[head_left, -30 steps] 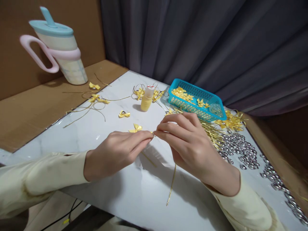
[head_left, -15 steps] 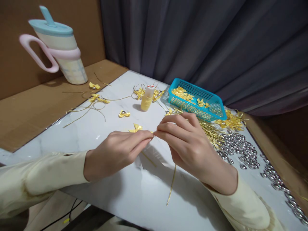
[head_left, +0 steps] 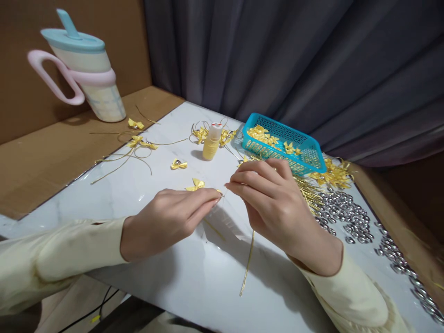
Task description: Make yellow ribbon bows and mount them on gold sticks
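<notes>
My left hand [head_left: 173, 217] is closed in a pinch on a thin gold cord, whose short tip pokes out past the fingertips. A bit of yellow shows at those fingertips. Just beyond the hand is a yellow ribbon bow [head_left: 196, 184]; whether it hangs from the cord or lies on the table I cannot tell. My right hand [head_left: 277, 208] is closed too, its fingertips a small gap from the left ones. From under its palm a length of gold cord [head_left: 248, 266] hangs down. What lies between the right fingers is mostly hidden.
A small bottle of yellow liquid [head_left: 211, 143] stands behind my hands. Beyond it sits a blue basket [head_left: 305, 141] holding yellow bows. Gold cords [head_left: 308, 192] and silver beads [head_left: 347, 215] lie at right. Corded bows [head_left: 138, 142] and a tumbler [head_left: 99, 88] are at left.
My right hand has drawn slightly to the right and up, so its fingertips have parted from the left ones. The left hand has stayed in place.
</notes>
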Available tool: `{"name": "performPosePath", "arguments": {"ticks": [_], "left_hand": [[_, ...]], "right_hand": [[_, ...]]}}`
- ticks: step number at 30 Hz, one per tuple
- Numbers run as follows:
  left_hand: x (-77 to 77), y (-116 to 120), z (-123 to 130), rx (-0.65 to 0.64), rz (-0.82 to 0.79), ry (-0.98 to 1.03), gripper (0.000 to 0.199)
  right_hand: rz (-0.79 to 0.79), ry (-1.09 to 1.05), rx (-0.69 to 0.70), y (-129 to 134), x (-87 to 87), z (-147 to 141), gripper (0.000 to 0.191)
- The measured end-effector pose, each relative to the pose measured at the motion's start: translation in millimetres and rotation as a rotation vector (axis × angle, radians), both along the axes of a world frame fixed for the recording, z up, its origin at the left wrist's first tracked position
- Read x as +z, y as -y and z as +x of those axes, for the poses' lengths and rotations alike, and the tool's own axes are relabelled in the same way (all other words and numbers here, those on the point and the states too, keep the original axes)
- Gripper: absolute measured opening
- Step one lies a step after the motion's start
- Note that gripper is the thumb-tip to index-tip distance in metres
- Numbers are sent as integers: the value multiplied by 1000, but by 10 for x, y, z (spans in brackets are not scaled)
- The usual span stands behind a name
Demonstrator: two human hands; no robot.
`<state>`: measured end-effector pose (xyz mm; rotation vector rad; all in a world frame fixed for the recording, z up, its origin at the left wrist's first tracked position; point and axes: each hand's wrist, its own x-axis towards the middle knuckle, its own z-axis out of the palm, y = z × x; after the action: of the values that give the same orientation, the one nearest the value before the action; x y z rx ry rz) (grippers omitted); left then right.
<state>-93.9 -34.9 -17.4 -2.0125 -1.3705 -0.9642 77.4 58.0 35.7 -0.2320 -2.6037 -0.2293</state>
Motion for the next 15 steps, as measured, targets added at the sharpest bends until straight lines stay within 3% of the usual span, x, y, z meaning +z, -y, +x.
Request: {"name": "performPosePath", "arguments": {"ticks": [15], "left_hand": [[-10, 2, -20, -35, -3, -16, 10]], "right_hand": [[-63, -4, -1, -40, 25, 63, 27]]}}
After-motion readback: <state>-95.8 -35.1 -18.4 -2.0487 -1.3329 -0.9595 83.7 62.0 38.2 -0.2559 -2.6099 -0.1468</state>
